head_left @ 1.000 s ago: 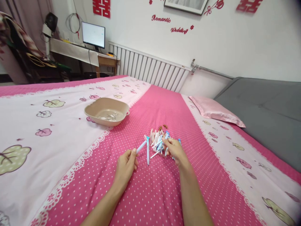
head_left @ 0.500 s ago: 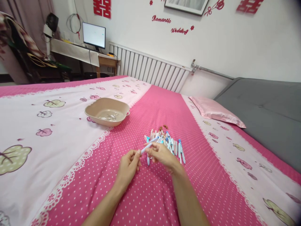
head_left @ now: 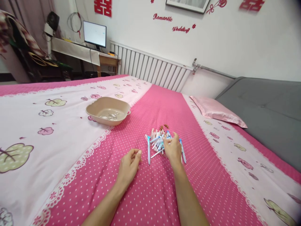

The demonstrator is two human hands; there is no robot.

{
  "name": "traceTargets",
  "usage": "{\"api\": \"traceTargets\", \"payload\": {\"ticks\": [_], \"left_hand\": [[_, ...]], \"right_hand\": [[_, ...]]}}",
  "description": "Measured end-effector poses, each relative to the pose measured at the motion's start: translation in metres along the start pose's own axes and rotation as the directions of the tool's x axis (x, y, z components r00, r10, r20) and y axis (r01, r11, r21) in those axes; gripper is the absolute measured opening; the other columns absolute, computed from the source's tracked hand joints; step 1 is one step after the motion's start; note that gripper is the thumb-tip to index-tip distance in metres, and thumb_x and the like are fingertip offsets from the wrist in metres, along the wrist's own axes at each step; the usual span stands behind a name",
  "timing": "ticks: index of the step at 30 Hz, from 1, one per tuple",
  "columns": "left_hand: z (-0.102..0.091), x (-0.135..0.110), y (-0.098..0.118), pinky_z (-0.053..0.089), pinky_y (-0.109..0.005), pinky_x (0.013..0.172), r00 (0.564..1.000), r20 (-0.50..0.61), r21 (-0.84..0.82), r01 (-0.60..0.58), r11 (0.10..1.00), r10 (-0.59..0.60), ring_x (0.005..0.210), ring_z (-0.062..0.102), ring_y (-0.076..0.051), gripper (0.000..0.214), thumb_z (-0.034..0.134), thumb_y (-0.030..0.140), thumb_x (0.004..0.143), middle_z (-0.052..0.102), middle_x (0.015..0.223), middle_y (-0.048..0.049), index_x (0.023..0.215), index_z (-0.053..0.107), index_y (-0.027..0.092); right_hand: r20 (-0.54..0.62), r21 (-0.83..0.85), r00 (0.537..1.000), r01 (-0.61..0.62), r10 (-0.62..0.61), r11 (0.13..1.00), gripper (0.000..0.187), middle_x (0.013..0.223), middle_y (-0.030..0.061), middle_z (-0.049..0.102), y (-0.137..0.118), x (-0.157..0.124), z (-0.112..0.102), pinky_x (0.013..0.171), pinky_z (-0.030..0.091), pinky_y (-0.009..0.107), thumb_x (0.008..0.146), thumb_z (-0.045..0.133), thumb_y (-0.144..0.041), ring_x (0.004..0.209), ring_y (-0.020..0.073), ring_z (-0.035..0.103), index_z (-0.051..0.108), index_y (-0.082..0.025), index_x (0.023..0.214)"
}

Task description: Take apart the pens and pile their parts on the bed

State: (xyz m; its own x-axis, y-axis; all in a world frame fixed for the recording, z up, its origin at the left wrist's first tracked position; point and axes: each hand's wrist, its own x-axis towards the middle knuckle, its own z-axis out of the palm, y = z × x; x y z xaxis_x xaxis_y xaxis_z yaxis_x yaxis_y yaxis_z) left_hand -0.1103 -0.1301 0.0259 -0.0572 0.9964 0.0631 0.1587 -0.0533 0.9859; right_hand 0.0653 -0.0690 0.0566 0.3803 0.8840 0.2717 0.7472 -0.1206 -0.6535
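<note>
A heap of light blue, white and pink pens (head_left: 159,140) lies on the pink dotted bed cover (head_left: 150,194). My right hand (head_left: 172,149) rests on the near right side of the heap, fingers curled down into the pens and closed around one of them. One blue pen (head_left: 148,150) lies apart at the heap's left edge, another blue pen (head_left: 182,152) just right of my hand. My left hand (head_left: 130,163) sits on the cover left of the heap, fingers loosely curled with nothing visible in them.
A beige bowl (head_left: 94,108) with small pale pieces inside stands further back on the left. A pink pillow (head_left: 216,110) and a grey sofa (head_left: 265,116) are on the right. A radiator (head_left: 150,67) and a desk with a monitor (head_left: 94,30) line the back wall.
The light blue pen held in my left hand passed to my right hand. My right hand then went back onto the heap. My left hand now holds nothing.
</note>
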Motion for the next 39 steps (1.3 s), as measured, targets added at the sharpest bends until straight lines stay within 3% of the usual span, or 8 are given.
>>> {"api": "traceTargets", "payload": {"ticks": [5,11,15,18,21,24,30,39], "left_hand": [[0.0,0.001,-0.004,0.037,-0.022,0.048,0.999,-0.02,0.03,-0.029,0.999,0.029,0.048,0.049,-0.012,0.036,0.047,0.049,0.077,0.056,0.06,0.0005,0.081,0.059,0.015],[0.001,0.002,-0.005,0.039,-0.023,0.051,0.999,-0.03,0.109,-0.028,0.994,0.031,0.053,0.053,-0.013,0.032,0.049,0.045,0.075,0.061,0.064,-0.0021,0.079,0.06,0.015],[0.003,0.002,-0.002,0.04,-0.024,0.052,1.0,-0.03,0.183,0.004,0.983,0.002,0.053,0.053,-0.014,0.036,0.059,0.046,0.066,0.063,0.067,-0.0022,0.085,0.059,0.015],[0.003,0.001,-0.001,0.04,-0.024,0.052,0.999,-0.034,0.189,-0.021,0.982,0.028,0.054,0.053,-0.013,0.038,0.064,0.043,0.061,0.064,0.071,-0.0017,0.088,0.059,0.016],[0.002,0.001,0.0,0.04,-0.024,0.053,0.998,-0.055,0.182,-0.033,0.983,0.044,0.056,0.053,-0.013,0.027,0.06,0.037,0.066,0.064,0.07,-0.0013,0.083,0.06,0.017],[-0.001,0.001,0.002,0.042,-0.025,0.058,0.994,-0.092,0.141,-0.038,0.989,0.052,0.061,0.056,-0.015,0.023,0.054,0.037,0.071,0.065,0.071,-0.0023,0.081,0.061,0.017],[-0.002,-0.001,0.006,0.039,-0.024,0.055,0.993,-0.089,0.167,-0.06,0.984,0.076,0.056,0.052,-0.014,0.025,0.051,0.038,0.073,0.063,0.066,-0.001,0.08,0.063,0.017],[0.0,-0.001,0.0,0.031,-0.021,0.048,0.998,-0.002,0.057,-0.056,0.997,0.057,0.05,0.043,-0.011,0.033,0.047,0.044,0.078,0.052,0.056,0.0023,0.084,0.062,0.015]], "right_hand": [[0.352,-0.116,0.925,0.192,-0.14,0.975,0.027,0.073,0.0087,0.068,-0.018,-0.027,0.014,0.063,0.038,0.027,0.075,0.052,-0.042,0.073,0.021,0.062,0.065,-0.018,0.071],[0.405,-0.171,0.903,0.228,-0.143,0.959,0.029,0.056,0.0079,0.062,-0.011,-0.032,0.033,0.057,0.035,0.027,0.072,0.055,-0.035,0.062,0.0194,0.06,0.058,-0.017,0.049],[0.547,0.242,0.827,-0.011,-0.127,0.97,0.023,0.043,-0.002,0.051,-0.016,-0.027,0.028,0.046,0.034,0.022,0.072,0.05,-0.033,0.041,0.0107,0.049,0.05,-0.018,0.054],[0.673,0.493,0.727,-0.304,-0.136,0.815,0.021,0.046,-0.0052,0.051,-0.028,-0.03,0.023,0.037,0.03,0.019,0.072,0.05,-0.036,0.033,0.0066,0.042,0.048,-0.018,0.063],[0.706,0.565,0.688,-0.402,-0.17,0.721,0.022,0.049,-0.0047,0.054,-0.035,-0.033,0.021,0.036,0.029,0.017,0.07,0.054,-0.038,0.035,0.0059,0.045,0.048,-0.017,0.067],[0.685,0.608,0.697,-0.383,-0.214,0.695,0.028,0.055,-0.0034,0.057,-0.034,-0.033,0.02,0.037,0.031,0.017,0.067,0.06,-0.042,0.038,0.0056,0.047,0.051,-0.015,0.073],[0.588,0.69,0.786,-0.366,-0.19,0.624,0.036,0.054,-0.0044,0.053,-0.028,-0.029,0.019,0.04,0.031,0.018,0.062,0.067,-0.047,0.041,0.0044,0.043,0.054,-0.014,0.068],[0.592,0.689,0.794,-0.409,-0.139,0.599,0.037,0.052,-0.0042,0.052,-0.029,-0.027,0.014,0.042,0.03,0.019,0.054,0.073,-0.045,0.043,0.0052,0.042,0.057,-0.013,0.064]]}}
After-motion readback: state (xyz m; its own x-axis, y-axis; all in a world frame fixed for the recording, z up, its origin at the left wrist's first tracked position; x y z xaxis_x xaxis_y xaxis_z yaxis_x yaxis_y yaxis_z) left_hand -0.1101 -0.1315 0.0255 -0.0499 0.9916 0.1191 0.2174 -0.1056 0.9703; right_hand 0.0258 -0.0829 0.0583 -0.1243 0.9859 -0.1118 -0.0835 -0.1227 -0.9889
